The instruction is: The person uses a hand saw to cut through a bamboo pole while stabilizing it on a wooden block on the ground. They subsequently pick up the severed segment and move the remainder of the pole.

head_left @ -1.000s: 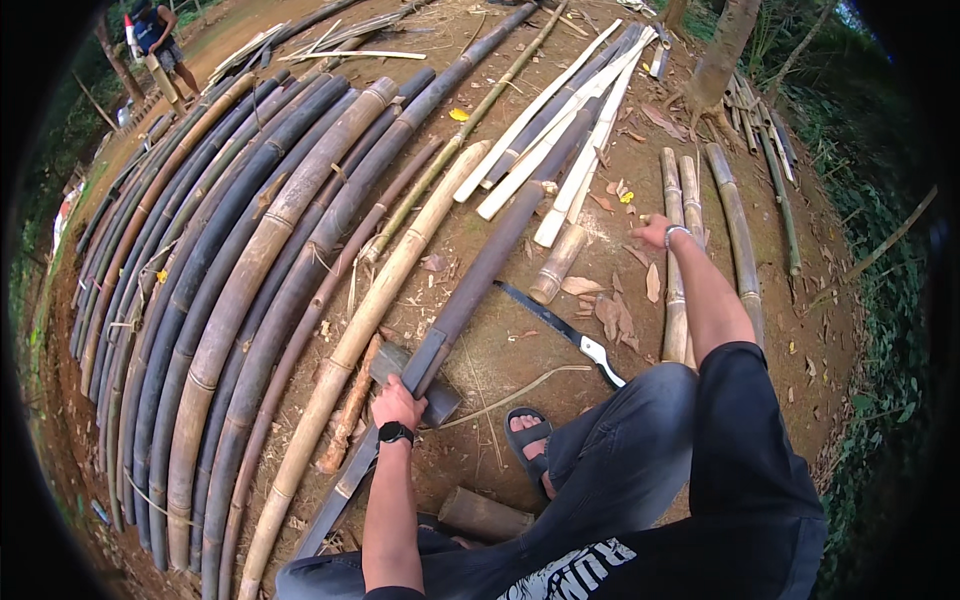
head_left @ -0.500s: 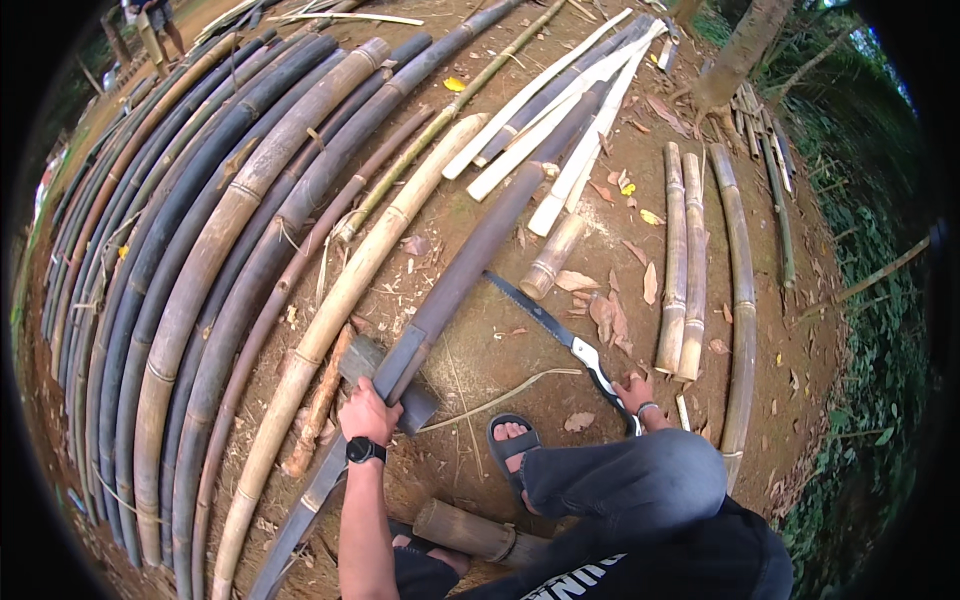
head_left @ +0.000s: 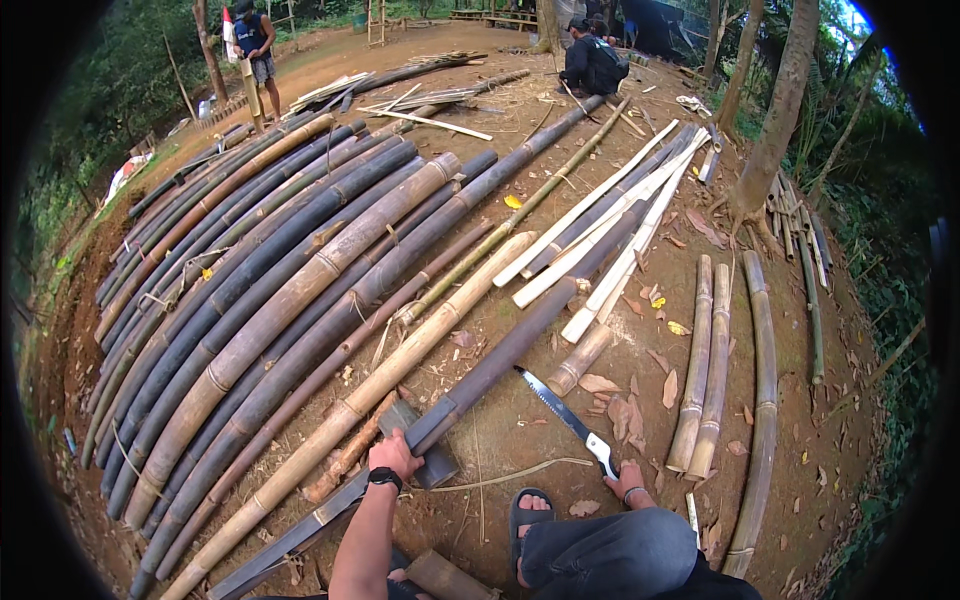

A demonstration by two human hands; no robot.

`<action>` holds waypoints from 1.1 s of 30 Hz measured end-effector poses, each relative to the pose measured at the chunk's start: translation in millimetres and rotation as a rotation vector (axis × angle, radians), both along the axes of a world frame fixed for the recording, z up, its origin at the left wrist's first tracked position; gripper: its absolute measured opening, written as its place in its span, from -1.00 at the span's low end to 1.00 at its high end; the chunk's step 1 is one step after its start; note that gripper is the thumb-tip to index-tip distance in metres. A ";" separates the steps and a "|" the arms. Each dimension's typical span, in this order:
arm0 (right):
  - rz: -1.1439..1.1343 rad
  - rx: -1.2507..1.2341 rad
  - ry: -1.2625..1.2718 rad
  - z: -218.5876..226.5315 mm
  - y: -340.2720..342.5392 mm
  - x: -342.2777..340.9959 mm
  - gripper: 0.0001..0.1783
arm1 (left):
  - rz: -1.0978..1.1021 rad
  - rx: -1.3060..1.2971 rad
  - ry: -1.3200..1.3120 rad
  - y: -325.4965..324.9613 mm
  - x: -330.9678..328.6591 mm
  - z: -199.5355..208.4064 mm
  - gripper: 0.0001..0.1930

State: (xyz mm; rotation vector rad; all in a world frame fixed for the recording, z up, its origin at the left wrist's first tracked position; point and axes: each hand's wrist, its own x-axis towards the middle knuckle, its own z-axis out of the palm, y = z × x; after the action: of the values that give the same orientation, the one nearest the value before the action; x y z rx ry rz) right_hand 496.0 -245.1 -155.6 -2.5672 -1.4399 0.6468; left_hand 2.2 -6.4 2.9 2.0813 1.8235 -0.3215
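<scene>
Right hand has come back from the short bamboo poles, where it was stretched out a second ago, and is now at the saw. Grip closed on the end of the saw's white-and-black handle; fingers partly hidden. Saw is right of the dark bamboo pole, blade angled away from the person, tip near the pole. Can't tell if it's clear of the ground. View has tilted up too: crouching person in dark clothes now shows at the back.

Left hand, black watch on wrist, same spot as before: grip wrapped over the dark bamboo pole, which lies slantwise across a short bamboo block. Long pale pole runs just left of that, then a big row of bamboo poles. Short bamboo piece lies beyond the saw, brown dry leaves beside it. Pale split strips further up. Standing person far left.
</scene>
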 end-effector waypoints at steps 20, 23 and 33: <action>-0.125 -0.070 0.213 108.4 -21.7 -57.0 -0.48 | 0.045 0.013 -0.046 3.1 1.2 -1.7 -0.34; -0.212 -0.089 0.248 171.9 -20.2 -101.6 -0.46 | 0.057 0.022 -0.046 5.2 -7.9 -2.3 -0.37; -0.003 0.148 0.604 159.3 6.3 -132.6 -0.53 | 0.047 0.007 -0.019 3.6 0.2 -3.1 -0.35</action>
State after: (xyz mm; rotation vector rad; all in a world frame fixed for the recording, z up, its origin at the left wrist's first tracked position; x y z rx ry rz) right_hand 363.4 -238.8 3.7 -2.0040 -1.2146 1.1394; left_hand 2.4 -2.9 -0.3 2.0355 1.8620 -0.2817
